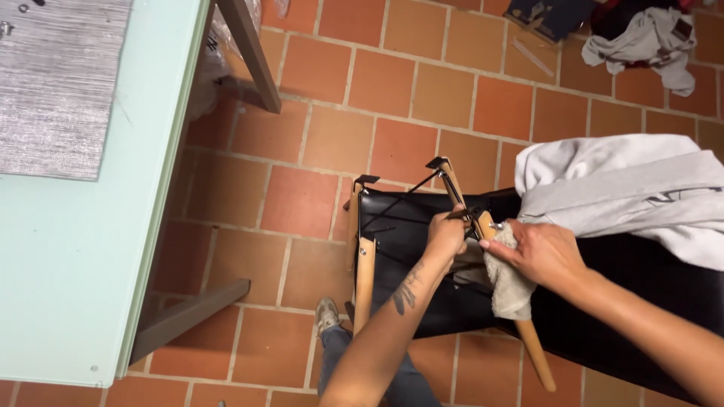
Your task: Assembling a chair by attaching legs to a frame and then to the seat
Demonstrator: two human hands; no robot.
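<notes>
Left hand (445,235) grips the chair (422,301) strut, right hand (539,252) presses a rag (509,290) on its leg (528,339); the upturned chair may tip if pushed hard

Your lighting's warm and fairly even, indoor-looking, with soft shadows under the table (90,286) on the floor tiles (302,203). Your hands look slightly motion-soft, and the straight lines bow a bit near the edges.
</notes>
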